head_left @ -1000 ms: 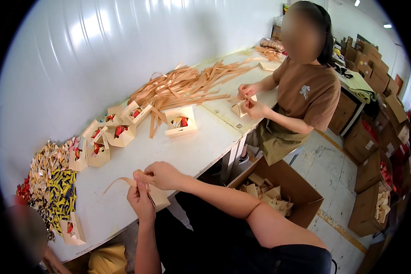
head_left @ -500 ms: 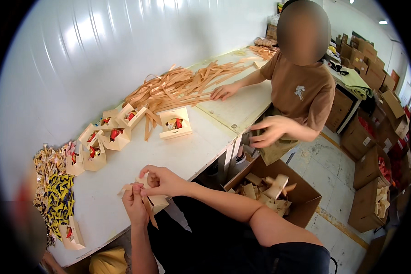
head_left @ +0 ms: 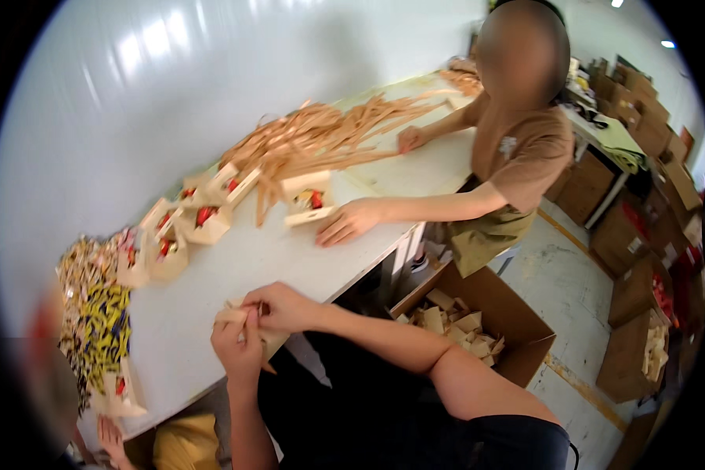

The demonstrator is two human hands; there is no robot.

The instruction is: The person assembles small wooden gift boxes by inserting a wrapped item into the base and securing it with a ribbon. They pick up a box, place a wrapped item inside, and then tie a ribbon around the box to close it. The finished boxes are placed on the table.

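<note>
My left hand and my right hand meet at the table's near edge, both closed on a tan ribbon. The ribbon goes about a small cream box, mostly hidden behind my fingers and wrist. Whether a knot or a bow is formed there, I cannot tell. Farther off stands an open cream box with red and gold wrapped pieces inside. A co-worker's hand rests on the table beside it, and the other hand lies by the ribbon ends.
Tan ribbons pile along the wall. Several open filled boxes stand at left, beside heaped wrapped sweets. Another person's hand is near a box at lower left. A carton of cream boxes sits below, right.
The co-worker's hand has swung from over the carton to the table beside the open box. A box falling into the carton has settled. My fingers have drawn closer together. Another hand shows lower left.
</note>
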